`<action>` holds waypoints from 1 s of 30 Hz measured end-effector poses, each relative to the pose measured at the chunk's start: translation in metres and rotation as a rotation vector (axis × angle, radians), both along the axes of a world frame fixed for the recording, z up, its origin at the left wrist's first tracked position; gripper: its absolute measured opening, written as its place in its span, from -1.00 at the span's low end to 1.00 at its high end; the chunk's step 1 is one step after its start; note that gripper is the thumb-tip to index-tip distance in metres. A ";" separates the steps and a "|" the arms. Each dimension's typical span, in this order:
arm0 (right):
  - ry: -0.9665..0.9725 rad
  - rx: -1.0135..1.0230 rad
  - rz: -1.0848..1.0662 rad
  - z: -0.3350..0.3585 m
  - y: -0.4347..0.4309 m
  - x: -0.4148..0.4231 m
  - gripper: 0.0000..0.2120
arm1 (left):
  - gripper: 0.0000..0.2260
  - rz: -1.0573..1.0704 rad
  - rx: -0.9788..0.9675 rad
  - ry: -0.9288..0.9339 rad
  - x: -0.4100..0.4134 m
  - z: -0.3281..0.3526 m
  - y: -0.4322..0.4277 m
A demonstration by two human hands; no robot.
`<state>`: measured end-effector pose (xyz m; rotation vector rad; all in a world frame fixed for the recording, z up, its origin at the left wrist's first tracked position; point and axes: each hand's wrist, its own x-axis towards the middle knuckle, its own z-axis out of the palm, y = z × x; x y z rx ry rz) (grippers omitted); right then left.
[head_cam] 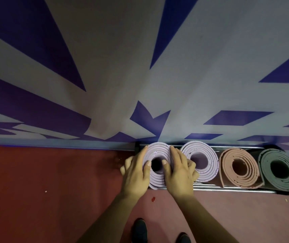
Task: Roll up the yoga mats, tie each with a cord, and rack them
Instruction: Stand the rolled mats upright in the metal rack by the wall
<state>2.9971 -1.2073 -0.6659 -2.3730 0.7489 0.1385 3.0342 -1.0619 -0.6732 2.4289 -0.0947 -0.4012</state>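
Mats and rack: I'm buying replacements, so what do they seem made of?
Mats, such as the lilac one held by both hands, look like matte foam: thick, soft-edged spiral layers. The rack looks like shiny metal rods with bright highlights.

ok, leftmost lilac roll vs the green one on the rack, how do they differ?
Colour: the lilac roll is pale purple, the green roll dark grey-green. Place: lilac stands at the rack's left end, green at the right end. Contact: the left hand and right hand grip the lilac; nothing touches the green. Both stand on end, spirals up, hollow cores showing. No cord visible on either.
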 end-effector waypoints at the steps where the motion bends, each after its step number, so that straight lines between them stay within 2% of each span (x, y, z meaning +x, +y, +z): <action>1: 0.015 -0.020 0.012 -0.001 -0.001 0.001 -0.48 | -0.47 -0.005 0.017 0.003 0.001 0.000 0.000; 6: 0.070 -0.066 0.090 0.002 -0.005 -0.002 -0.45 | -0.46 -0.085 0.202 -0.042 0.006 0.000 -0.001; 10: -0.009 -0.103 0.124 0.009 -0.009 -0.013 -0.45 | -0.52 -0.152 0.305 -0.314 0.005 0.005 -0.003; 12: -0.022 -0.150 0.125 0.011 -0.013 -0.019 -0.43 | -0.51 -0.258 0.329 -0.370 0.002 0.008 -0.012; 16: 0.117 -0.155 0.148 0.011 -0.026 -0.021 -0.44 | -0.48 -0.449 0.406 -0.362 -0.002 0.005 -0.036; 20: 0.222 -0.175 0.184 0.002 -0.042 -0.023 -0.32 | -0.46 -0.482 0.490 -0.347 0.006 -0.004 -0.050; 30: 0.199 -0.196 0.206 -0.015 -0.042 -0.033 -0.43 | -0.42 -0.484 0.506 -0.396 0.017 -0.025 -0.047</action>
